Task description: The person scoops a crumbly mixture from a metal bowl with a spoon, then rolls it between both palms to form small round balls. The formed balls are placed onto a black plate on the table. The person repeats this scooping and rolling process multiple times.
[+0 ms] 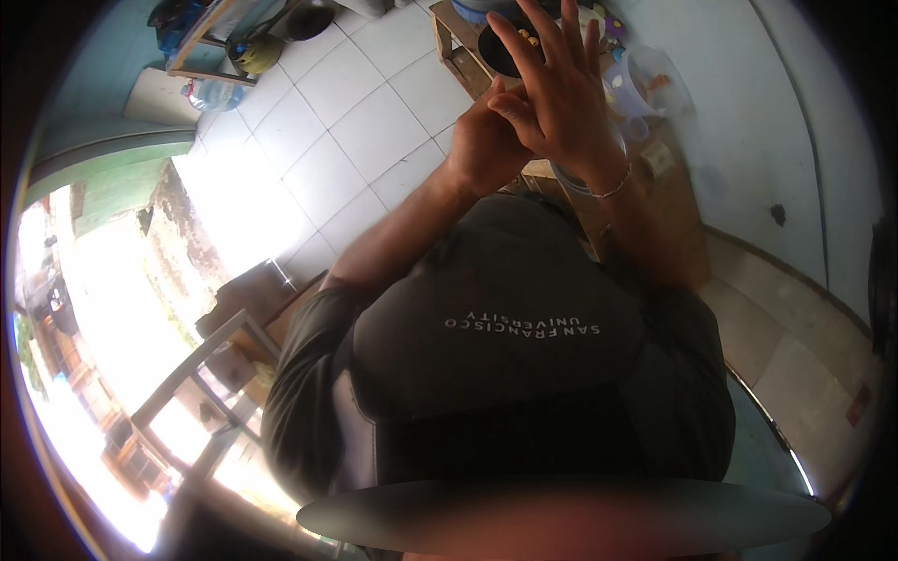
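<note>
My right hand point(561, 105) is raised in front of my chest with its fingers spread and a thin bracelet at the wrist. My left hand point(487, 144) is close against it, on the thumb side, and its fingers are mostly hidden behind the right hand. I see nothing held in the right hand. Beyond the fingers, a black pan point(494, 56) with a few yellow-orange pieces of food point(530, 41) sits on a low wooden table point(466, 69). Partly covered by my right wrist is a clear round container point(572, 184).
To the right are a translucent plastic tub point(649, 80) and a small purplish cup point(636, 128), by the wall point(758, 140). Across the tiled floor point(358, 112) stand a green gas cylinder point(257, 55), a wok point(309, 21) and a large water bottle point(216, 95). A bright doorway opens at left.
</note>
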